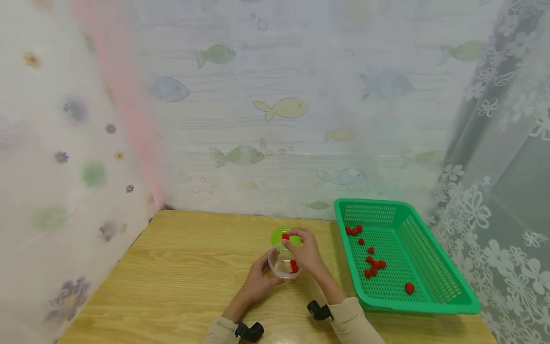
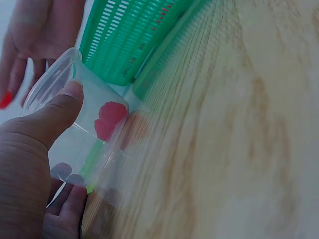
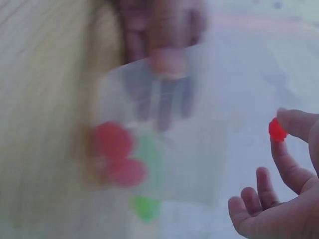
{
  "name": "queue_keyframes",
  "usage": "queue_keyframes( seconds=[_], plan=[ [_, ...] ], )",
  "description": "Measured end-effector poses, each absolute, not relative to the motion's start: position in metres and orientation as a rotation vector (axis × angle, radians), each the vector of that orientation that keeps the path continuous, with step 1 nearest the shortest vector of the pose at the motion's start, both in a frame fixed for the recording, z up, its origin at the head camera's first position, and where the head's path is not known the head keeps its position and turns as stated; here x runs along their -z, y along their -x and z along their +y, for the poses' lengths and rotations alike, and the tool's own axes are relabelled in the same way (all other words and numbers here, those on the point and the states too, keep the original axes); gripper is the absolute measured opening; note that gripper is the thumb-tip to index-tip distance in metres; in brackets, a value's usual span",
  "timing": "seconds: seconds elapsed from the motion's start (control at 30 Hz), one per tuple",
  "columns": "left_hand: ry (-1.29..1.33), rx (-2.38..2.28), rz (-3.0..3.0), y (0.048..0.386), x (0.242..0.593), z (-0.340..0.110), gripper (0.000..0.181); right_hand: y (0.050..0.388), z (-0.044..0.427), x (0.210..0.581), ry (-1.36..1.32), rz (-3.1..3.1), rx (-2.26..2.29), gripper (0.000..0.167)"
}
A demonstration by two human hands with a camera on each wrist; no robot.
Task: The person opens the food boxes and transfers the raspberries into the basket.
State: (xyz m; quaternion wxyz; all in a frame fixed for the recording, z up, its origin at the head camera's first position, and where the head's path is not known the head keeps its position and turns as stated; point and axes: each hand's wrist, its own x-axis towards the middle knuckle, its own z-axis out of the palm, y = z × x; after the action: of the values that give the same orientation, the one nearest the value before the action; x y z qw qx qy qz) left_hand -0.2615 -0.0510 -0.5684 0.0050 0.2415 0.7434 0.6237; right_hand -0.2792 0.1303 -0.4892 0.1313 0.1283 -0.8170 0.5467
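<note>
A clear plastic tub point(image 1: 280, 269) is gripped by my left hand point(image 1: 257, 281), its thumb on the near side and the fingers round the far side. A couple of small red berries point(image 2: 110, 121) lie inside the tub against its wall. Over the rim my right hand point(image 1: 308, 252) pinches one red berry point(image 3: 277, 130) between thumb and index finger, the other fingers loosely bent. Behind the tub a bright green lid point(image 1: 279, 235) lies on the table, partly hidden by the hands. The right wrist view is blurred around the tub.
To the right stands a green perforated basket point(image 1: 434, 248) with several red berries point(image 1: 375, 263) scattered on its bottom. The wooden table point(image 1: 185, 267) runs back to a wall covering point(image 1: 275, 143) printed with fish. A lace curtain point(image 1: 511, 229) hangs beside the basket.
</note>
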Motion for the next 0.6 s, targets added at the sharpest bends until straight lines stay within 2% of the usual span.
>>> queue_keyframes(
  seconds=[0.33,0.6],
  plan=[
    [-0.773,-1.949,2.339,0.264,0.572,-0.050,0.085,0.255,0.139,0.421,-0.401,-2.166,-1.829,0.023],
    [-0.752,-1.952,2.335,0.263,0.571,-0.049,0.085,0.242,0.160,0.377,-0.439,-2.123,-1.766,0.025]
  ],
)
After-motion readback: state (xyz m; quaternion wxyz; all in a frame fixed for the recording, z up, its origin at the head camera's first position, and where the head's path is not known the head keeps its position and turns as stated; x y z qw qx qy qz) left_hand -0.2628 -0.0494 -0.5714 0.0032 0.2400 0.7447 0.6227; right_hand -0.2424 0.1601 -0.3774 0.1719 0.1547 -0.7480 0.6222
